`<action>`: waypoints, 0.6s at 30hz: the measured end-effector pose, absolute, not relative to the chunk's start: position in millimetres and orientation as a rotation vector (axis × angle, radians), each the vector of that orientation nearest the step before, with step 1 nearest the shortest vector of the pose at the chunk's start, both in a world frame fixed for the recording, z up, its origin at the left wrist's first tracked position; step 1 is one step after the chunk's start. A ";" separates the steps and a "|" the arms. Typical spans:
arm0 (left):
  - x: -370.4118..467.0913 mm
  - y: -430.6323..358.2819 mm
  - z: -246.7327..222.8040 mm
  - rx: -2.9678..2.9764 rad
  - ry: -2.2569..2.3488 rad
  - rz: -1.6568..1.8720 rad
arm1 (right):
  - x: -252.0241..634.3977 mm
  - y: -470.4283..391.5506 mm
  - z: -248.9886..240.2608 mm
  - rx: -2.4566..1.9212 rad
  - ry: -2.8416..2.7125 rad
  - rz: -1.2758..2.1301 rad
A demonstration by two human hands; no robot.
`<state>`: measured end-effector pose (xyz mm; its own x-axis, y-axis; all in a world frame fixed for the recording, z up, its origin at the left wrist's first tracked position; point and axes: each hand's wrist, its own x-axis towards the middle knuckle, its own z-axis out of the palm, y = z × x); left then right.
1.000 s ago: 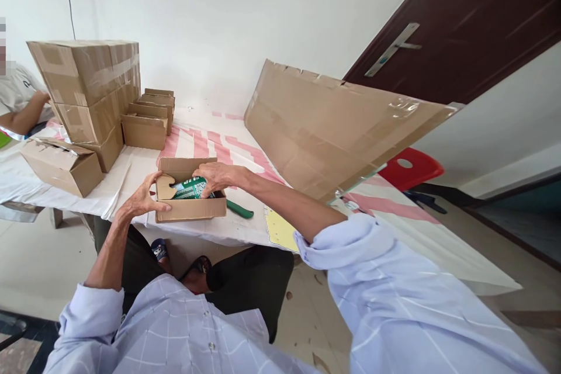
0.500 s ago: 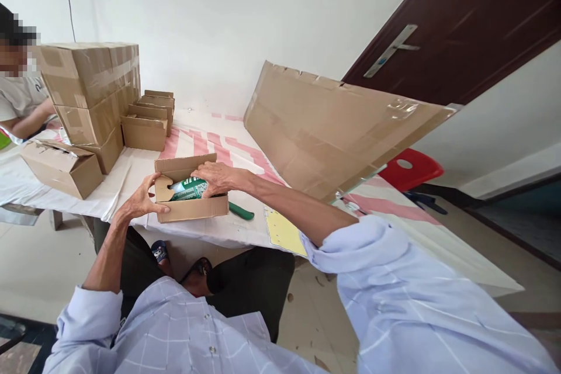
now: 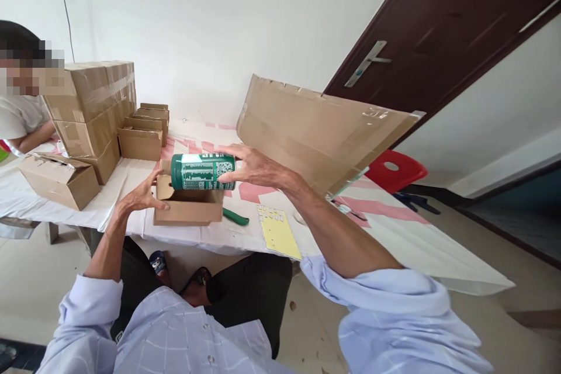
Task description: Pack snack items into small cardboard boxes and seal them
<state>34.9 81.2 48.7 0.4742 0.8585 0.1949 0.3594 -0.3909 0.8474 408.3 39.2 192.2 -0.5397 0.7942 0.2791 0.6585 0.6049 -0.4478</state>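
Note:
A green canister with white label print lies on its side in the air above an open cardboard box. My right hand grips the canister's right end, thumb in front and fingers over the top. My left hand holds the left end of the box, its thumb on the front wall and its fingers at the back. A green curved handle lies on the table just right of the box. The canister hides part of the box's inside and back flap.
Taped cartons are stacked at the left, with a partly opened carton before them. Small open boxes stand behind. A large cardboard sheet leans at the back. A yellow sheet lies at the front edge. A person sits far left.
My right hand has lifted the green canister up out of the box. My left hand has stayed on the box's left end. The view has shifted slightly.

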 end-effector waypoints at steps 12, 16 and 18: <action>68.9 48.2 101.1 1.926 0.907 1.187 | 397.8 44.5 143.7 -1.041 -1.862 0.922; 85.9 38.8 114.7 1.850 0.955 1.440 | 375.6 30.5 135.8 -0.906 -1.721 0.912; 84.8 38.9 121.4 1.795 0.947 1.591 | 364.1 21.1 137.5 -0.796 -1.701 0.878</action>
